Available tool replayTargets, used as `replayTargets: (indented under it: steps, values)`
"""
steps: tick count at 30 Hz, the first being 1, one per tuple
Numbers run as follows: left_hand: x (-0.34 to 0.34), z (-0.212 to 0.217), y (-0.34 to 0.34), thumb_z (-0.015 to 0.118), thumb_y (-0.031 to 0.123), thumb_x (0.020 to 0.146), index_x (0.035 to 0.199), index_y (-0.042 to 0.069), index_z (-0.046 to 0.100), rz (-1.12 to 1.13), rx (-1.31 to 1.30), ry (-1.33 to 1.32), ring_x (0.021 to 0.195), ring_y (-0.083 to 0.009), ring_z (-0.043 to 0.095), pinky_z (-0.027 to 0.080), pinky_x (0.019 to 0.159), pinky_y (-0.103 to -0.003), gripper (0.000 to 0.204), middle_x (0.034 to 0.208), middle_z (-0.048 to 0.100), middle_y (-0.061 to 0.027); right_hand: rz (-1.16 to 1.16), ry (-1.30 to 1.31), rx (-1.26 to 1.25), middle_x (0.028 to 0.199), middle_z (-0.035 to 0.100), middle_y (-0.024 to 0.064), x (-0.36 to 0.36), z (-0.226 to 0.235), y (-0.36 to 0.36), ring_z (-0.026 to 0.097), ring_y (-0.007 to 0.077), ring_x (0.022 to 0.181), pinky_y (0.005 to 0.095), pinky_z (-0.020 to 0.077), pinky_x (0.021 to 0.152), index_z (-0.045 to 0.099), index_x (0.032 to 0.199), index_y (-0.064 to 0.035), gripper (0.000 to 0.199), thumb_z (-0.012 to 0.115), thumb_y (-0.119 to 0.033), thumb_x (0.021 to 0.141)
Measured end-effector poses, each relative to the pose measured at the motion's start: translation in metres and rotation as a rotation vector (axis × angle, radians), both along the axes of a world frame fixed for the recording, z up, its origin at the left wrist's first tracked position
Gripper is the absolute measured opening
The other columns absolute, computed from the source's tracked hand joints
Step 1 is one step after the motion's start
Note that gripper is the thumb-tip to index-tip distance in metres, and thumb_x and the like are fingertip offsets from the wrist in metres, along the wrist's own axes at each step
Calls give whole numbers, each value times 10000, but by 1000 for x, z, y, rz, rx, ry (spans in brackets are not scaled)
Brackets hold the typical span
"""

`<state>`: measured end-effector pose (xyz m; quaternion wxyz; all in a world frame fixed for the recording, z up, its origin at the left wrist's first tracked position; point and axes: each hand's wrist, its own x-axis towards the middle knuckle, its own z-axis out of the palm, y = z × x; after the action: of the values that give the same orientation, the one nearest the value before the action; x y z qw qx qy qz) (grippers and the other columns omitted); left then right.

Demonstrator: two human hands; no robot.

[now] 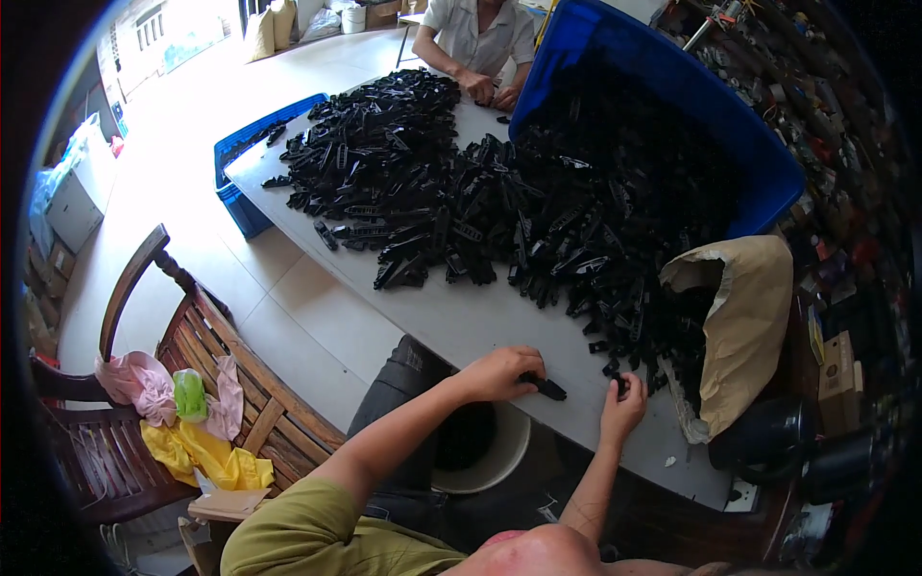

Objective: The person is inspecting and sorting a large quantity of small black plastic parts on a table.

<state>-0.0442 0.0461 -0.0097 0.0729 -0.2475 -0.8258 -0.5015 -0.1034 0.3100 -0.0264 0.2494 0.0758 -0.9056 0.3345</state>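
Note:
Near the front edge of the pale table [461,326], my left hand [504,372] is closed on a narrow black plastic part [550,389], one end of which juts out to the right. My right hand [626,405], a little further right, has its fingers pinched around a small black piece [617,383]; its exact shape is too small to tell. Just beyond both hands spreads a large heap of slim black plastic parts [384,154]. Below the table edge, between my legs, a whitish bucket [524,447] holds dark contents.
A big blue crate [773,182] lies tipped toward the heap, with an open brown paper sack [754,317] nearer me. Across the table another person [480,48] works with both hands. A blue bin [226,144] stands at the far left, a wooden chair [226,355] with cloths nearer.

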Motion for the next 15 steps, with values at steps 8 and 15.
replayTargets:
  steps: [8,15]
  values:
    - [0,-1,1,720,80,766,957,19,618,-2,-3,12,959,-332,581,476,827,-418,225,987,600,-126,-11,-4,18,975,594,101,1,1,2,599,260,828,353,484,718,618,1001,-41,228,690,-37,784]
    - [1,0,-1,724,78,760,954,18,617,-11,-7,5,963,-330,580,476,827,-417,229,988,598,-124,-6,-2,11,965,592,93,3,3,-2,593,238,796,340,480,689,615,992,-37,213,685,-33,790]
